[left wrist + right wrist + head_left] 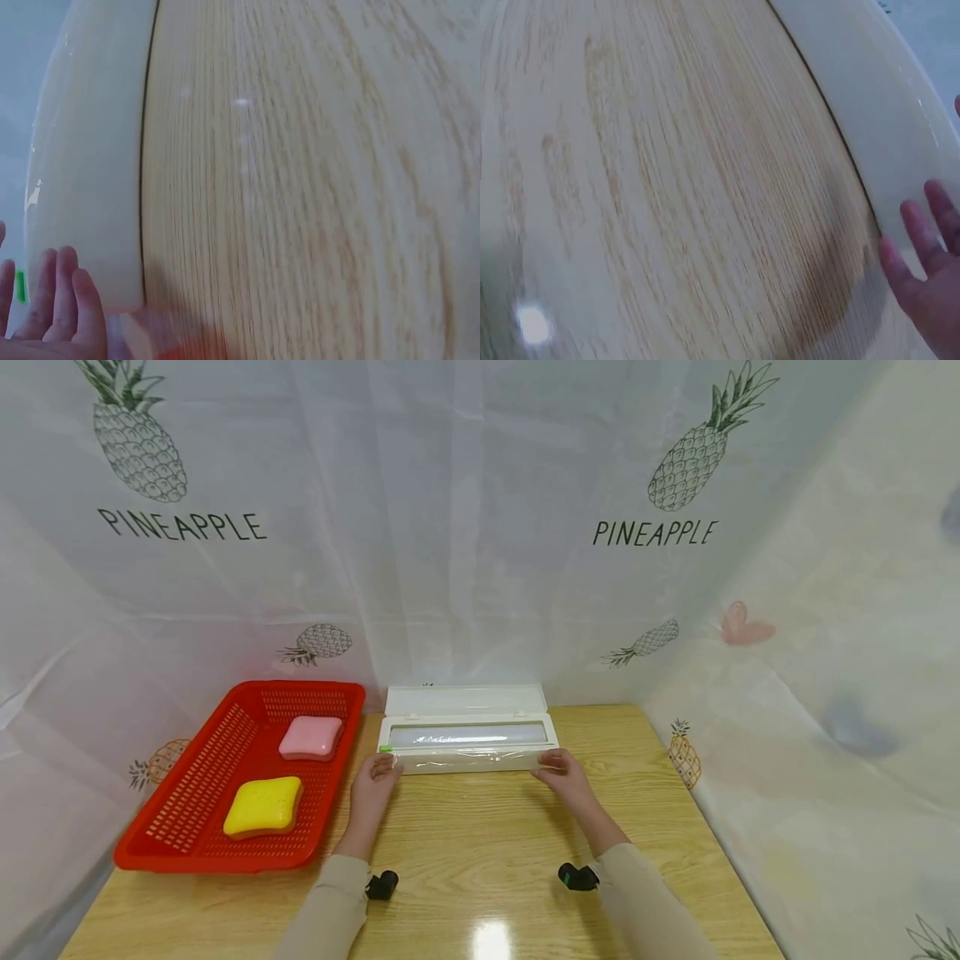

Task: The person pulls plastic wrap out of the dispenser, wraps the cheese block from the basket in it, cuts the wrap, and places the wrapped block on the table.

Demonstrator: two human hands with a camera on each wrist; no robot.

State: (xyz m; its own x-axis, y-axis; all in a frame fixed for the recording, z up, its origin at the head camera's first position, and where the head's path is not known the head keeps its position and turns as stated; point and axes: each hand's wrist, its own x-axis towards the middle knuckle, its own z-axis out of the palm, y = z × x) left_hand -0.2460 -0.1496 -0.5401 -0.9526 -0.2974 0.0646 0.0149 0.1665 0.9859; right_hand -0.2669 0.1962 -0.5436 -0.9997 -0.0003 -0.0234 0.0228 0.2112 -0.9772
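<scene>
White cling-film box (461, 720) at back of wooden desk (465, 843), near wall cloth (465, 568). Lid (465, 699) up, shiny roll (468, 734) inside, green tab (386, 748) on left end. Left hand (372, 783) at box's front left corner, right hand (570, 779) at front right corner. Both hands partly open, fingers apart; cannot tell if they pinch clear film. Red basket (217, 862) to left, pink sponge (309, 737) behind yellow sponge (262, 807) inside.

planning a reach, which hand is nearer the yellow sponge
Left. The left hand is outside the red basket, right of the yellow sponge; the right hand is much farther right.
</scene>
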